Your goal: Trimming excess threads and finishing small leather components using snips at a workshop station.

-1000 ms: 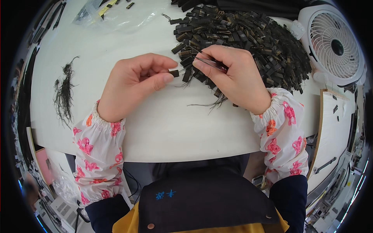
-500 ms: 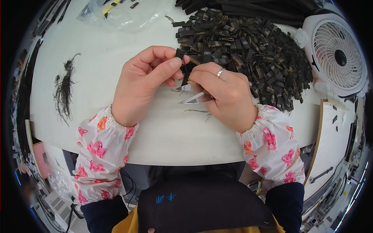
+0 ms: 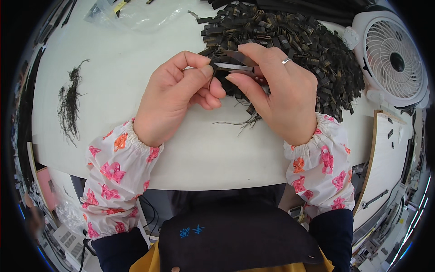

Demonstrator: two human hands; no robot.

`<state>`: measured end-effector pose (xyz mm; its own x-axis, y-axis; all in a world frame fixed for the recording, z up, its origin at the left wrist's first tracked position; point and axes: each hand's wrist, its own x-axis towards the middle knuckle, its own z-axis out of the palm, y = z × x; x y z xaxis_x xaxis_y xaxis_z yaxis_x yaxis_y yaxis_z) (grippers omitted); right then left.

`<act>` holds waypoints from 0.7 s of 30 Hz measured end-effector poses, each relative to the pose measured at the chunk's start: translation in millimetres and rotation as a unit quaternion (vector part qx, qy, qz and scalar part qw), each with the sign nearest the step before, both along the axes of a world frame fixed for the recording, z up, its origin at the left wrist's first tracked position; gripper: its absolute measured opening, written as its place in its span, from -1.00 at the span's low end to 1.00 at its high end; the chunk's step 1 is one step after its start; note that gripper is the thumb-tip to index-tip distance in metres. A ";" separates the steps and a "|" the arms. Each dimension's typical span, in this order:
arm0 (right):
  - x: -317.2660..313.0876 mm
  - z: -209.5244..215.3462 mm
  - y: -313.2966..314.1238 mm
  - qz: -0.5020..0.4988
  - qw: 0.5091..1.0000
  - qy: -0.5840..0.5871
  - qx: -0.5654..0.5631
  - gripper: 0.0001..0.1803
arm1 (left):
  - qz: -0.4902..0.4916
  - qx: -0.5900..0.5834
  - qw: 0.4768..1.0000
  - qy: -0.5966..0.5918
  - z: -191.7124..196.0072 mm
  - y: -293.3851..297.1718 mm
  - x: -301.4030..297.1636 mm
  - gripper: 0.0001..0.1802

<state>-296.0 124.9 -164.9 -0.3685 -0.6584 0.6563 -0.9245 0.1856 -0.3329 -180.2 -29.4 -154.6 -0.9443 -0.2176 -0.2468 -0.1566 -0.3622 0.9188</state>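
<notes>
Between thumb and forefinger, my left hand [image 3: 176, 88] pinches a small black fabric tab [image 3: 213, 69]; its other fingers are curled. My right hand [image 3: 283, 88] grips a pair of thread snips [image 3: 235, 68] whose blades point left and stand apart, their tips at the tab. Just behind both hands lies a large heap of black folded fabric tabs [image 3: 308, 59], some with brownish marks. Loose black threads [image 3: 242, 122] trail on the white table [image 3: 204, 158] below the snips.
A tangle of black thread [image 3: 69, 106] lies on the table at the left. Beyond it is a clear plastic bag [image 3: 140, 18]. The white fan [image 3: 395, 61] stands at the right, near a pale board [image 3: 383, 158]. Long black strips [image 3: 308, 11] lie behind the heap.
My right hand has moved up and turned, bringing the snips from below the fingers to the tab. The left hand still pinches and has shifted only slightly.
</notes>
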 end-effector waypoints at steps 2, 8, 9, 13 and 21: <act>-1.2 1.5 -1.3 -0.010 0.998 0.054 -0.015 -0.61 | 0.015 -0.015 1.000 -0.011 5.1 4.8 -0.5 -0.87; 1.3 4.7 1.1 0.008 0.999 0.049 0.004 -0.61 | 0.032 -0.029 0.999 -0.021 5.0 6.4 0.5 -0.89; 2.2 4.6 0.7 0.009 0.999 0.048 0.004 -0.61 | 0.029 -0.028 0.999 -0.018 5.1 6.2 1.0 -0.89; 2.8 3.0 0.5 0.007 0.998 0.059 0.006 -0.61 | 0.028 -0.028 0.999 -0.017 4.0 7.2 0.1 -0.90; 1.6 11.6 9.0 0.021 0.993 0.083 0.077 -0.64 | -0.035 -0.020 0.999 0.007 2.6 2.2 -0.8 -0.85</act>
<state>-294.3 133.9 -153.2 -0.2328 -0.7690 0.5954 -0.9725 0.1821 -0.1450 -181.0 -27.2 -152.0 -0.9607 -0.1607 -0.2263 -0.1678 -0.3132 0.9347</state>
